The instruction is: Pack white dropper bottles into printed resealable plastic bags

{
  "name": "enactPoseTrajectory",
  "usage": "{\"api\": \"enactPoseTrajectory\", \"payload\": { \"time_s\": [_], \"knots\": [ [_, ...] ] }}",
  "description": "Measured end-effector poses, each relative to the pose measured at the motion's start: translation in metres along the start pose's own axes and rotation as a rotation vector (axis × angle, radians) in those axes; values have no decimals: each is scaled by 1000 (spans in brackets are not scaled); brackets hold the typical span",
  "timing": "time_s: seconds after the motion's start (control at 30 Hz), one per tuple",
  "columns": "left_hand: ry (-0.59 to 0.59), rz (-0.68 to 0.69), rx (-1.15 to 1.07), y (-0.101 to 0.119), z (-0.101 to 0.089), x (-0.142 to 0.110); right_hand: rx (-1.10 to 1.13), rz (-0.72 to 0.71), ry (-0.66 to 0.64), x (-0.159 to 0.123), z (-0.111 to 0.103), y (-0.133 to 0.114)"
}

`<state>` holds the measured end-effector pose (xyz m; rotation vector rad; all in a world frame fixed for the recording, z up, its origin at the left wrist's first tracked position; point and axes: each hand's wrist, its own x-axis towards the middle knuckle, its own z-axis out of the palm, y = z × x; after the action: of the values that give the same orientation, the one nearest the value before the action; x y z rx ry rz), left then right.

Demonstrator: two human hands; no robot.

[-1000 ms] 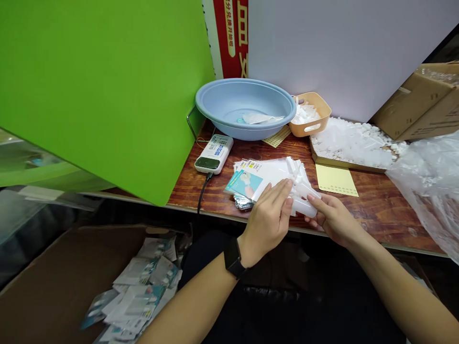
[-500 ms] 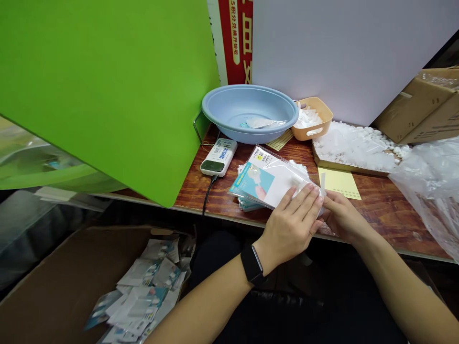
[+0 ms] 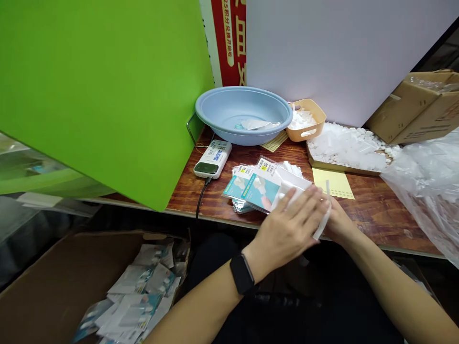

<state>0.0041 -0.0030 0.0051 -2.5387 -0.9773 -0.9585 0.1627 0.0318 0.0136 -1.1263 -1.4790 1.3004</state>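
So the left hand [image 3: 289,227] has its fingers straight and together, laid over the right end of a clear packet [image 3: 270,188]; can't tell if the thumb's gripping underneath. Right hand [image 3: 339,220] is just to the right, fingertips mostly hidden, so no clue what they're holding. A thin white strip [image 3: 325,217] sticks up between the hands. The packet runs lengthwise from far left to near right, left hand closer, overlapping a packet pile [image 3: 234,186] on the wooden table [image 3: 380,205]. Far side's crowded: blue basin [image 3: 215,110], orange basket [image 3: 319,117].
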Motion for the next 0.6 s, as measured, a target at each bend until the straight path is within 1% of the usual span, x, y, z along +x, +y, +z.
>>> {"api": "enactPoseTrajectory", "payload": {
  "time_s": [0.07,0.1,0.17,0.23,0.3,0.37,0.43,0.47,0.5,0.53,0.57,0.6],
  "knots": [
    [-12,-56,112,-7,-5,0,102,119,-130,-3,-1,-2],
    [-3,-72,152,-9,-5,0,144,166,-168,-5,0,-3],
    [34,-63,195,-11,-3,-1,188,219,-177,-8,2,-5],
    [89,-55,211,-10,1,-1,180,198,-156,-12,5,-6],
    [133,-67,207,-9,2,-2,123,118,-119,-17,7,-6],
    [151,-102,175,-10,0,-3,16,-35,-37,-21,5,-6],
    [160,-156,137,-13,-3,-5,-148,-282,41,-24,1,-6],
    [170,-183,127,-15,-5,-5,-237,-431,43,-25,-1,-6],
    [182,-205,126,-17,-7,-6,-318,-571,19,-26,-4,-6],
    [195,-222,131,-18,-8,-7,-386,-681,-20,-27,-6,-6],
    [207,-231,140,-19,-9,-7,-442,-752,-67,-27,-8,-6],
    [216,-235,150,-20,-10,-7,-486,-794,-106,-27,-10,-6]
  ]
}}
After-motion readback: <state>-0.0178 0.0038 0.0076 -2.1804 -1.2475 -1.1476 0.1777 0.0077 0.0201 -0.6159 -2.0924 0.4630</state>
